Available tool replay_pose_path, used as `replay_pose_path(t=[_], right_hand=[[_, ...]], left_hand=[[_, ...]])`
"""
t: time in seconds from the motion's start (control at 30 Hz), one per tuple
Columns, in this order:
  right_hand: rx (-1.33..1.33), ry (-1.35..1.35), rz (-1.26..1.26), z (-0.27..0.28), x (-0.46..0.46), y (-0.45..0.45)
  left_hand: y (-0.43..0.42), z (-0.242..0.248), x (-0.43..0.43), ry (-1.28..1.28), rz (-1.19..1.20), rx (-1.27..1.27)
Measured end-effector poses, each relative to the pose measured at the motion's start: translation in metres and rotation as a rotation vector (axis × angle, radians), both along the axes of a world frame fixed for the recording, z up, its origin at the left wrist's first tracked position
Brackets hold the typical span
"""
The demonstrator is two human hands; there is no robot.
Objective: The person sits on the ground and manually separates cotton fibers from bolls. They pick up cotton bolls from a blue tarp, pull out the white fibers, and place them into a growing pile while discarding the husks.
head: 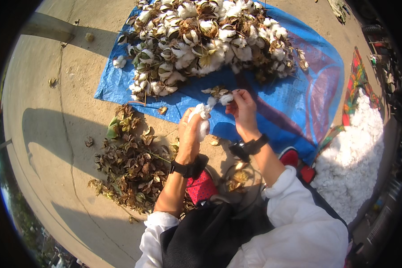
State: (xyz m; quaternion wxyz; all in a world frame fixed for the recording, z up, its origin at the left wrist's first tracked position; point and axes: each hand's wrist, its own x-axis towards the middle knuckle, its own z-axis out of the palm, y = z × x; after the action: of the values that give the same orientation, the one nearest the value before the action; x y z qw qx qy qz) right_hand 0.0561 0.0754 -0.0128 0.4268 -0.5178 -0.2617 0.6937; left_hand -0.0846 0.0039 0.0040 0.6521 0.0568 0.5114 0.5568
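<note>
My left hand (190, 134) is closed around a tuft of white cotton fiber (202, 124), which bulges out between thumb and fingers. To its right, my right hand (244, 112) pinches an open cotton boll (225, 98) with a dry brown husk. White fiber spans the small gap between the two hands. Both hands are above the near edge of a blue plastic tarp (194, 109). Beyond them on the tarp lies a large heap of cotton bolls (201, 43), many still in their husks.
A pile of dry empty husks (137, 167) lies on the concrete at left. Loose white cotton (351, 160) is heaped on a plaid cloth (356, 80) at right. My patterned red shoe (201, 187) is close to the husks. A post (48, 28) stands at upper left.
</note>
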Motion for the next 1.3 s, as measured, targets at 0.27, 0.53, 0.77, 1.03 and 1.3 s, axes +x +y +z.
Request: replay_pose_path(t=[0.27,0.53,0.77,1.03,1.3], right_hand=[[0.281,-0.211,0.232,0.005,-0.006,-0.014],[-0.055,0.124,0.003,0.01,-0.004,-0.007],[0.1,-0.255,0.078,0.009,-0.007,-0.018],[-0.16,0.1,0.019,-0.004,0.001,-0.027],[-0.3,0.39,0.331,-0.001,0.019,-0.013]], left_hand=[[0.009,0.005,0.007,0.142,-0.133,0.005],[0.002,-0.002,-0.001,-0.357,0.052,-0.009],[-0.003,0.0,0.003,0.072,-0.11,-0.017],[0.0,0.004,-0.001,0.026,-0.059,-0.011],[0.003,-0.001,-0.033,-0.553,0.078,0.067]])
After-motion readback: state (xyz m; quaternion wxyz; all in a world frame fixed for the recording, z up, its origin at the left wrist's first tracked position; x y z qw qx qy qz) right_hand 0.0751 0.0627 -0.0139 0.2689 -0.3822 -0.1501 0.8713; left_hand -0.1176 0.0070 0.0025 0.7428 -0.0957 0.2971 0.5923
